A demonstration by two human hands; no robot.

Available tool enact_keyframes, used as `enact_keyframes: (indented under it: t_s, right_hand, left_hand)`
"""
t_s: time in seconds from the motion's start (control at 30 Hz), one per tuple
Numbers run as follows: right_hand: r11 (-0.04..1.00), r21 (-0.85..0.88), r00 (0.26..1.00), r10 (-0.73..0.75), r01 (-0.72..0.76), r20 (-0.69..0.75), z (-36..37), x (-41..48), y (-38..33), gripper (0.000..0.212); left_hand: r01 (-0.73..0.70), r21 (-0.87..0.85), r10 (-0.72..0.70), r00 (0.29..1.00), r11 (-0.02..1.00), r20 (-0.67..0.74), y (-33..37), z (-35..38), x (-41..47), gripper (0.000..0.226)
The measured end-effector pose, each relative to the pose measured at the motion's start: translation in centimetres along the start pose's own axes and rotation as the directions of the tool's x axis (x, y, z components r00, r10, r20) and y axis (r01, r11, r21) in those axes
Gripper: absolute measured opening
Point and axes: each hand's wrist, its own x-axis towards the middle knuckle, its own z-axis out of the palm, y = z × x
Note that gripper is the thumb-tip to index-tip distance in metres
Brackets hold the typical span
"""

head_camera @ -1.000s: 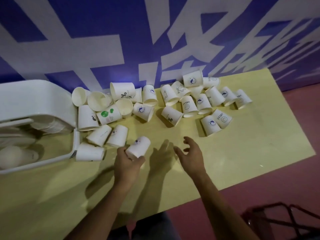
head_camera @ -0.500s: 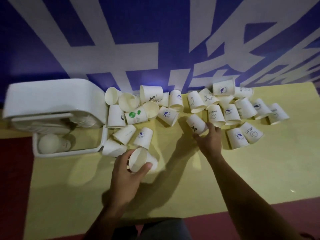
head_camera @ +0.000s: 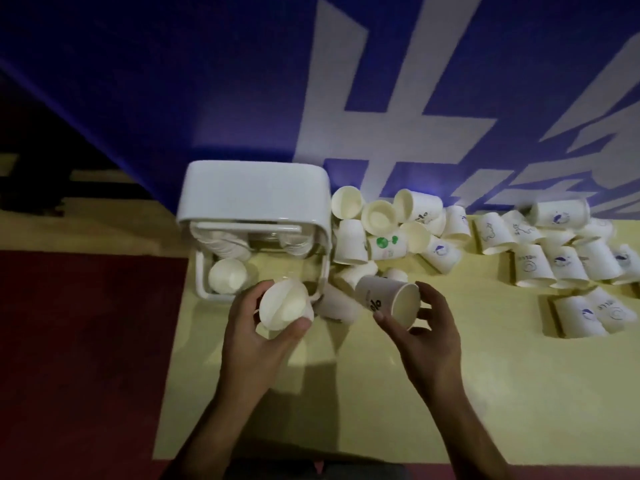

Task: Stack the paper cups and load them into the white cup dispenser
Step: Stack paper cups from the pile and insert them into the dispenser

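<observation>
My left hand (head_camera: pixel 258 336) grips a white paper cup (head_camera: pixel 282 303) with its mouth facing me, just in front of the white cup dispenser (head_camera: pixel 252 192). My right hand (head_camera: pixel 424 332) holds a second paper cup (head_camera: pixel 384 295) on its side, printed in dark blue, its mouth turned toward me. The two cups are a short gap apart. The dispenser lies on the yellow table (head_camera: pixel 346 393) with its front open, and a stack of cups (head_camera: pixel 227 275) shows inside. Several loose cups (head_camera: pixel 391 237) lie scattered to its right.
More cups (head_camera: pixel 568 261) lie tipped over toward the right edge of the table, some close to the front at the far right. A blue wall with large white characters (head_camera: pixel 381 116) rises right behind the table. Dark red floor (head_camera: pixel 86 341) lies to the left.
My right hand picked a cup from the pile and brought it back toward the left hand. The left hand's cup moved up beside the dispenser. The view shifted left.
</observation>
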Motion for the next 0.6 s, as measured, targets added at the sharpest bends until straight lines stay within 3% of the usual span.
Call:
enact_keyframes:
  t_s: [0.3,0.6]
  right_hand:
    - [0.998,0.058,0.997,-0.005,0.001,0.073,12.5,-5.3,-4.9,0.072]
    - [0.998,0.048,0.997,-0.033,0.030,0.065,15.7,-7.5,-6.1,0.063]
  left_hand:
    - [-0.129,0.027,0.131,0.982,0.991,-0.132,-3.4,-11.3,6.4,0.065]
    - [-0.188,0.171,0.186,0.982,0.967,0.033,-7.5,-12.1,10.7,0.069]
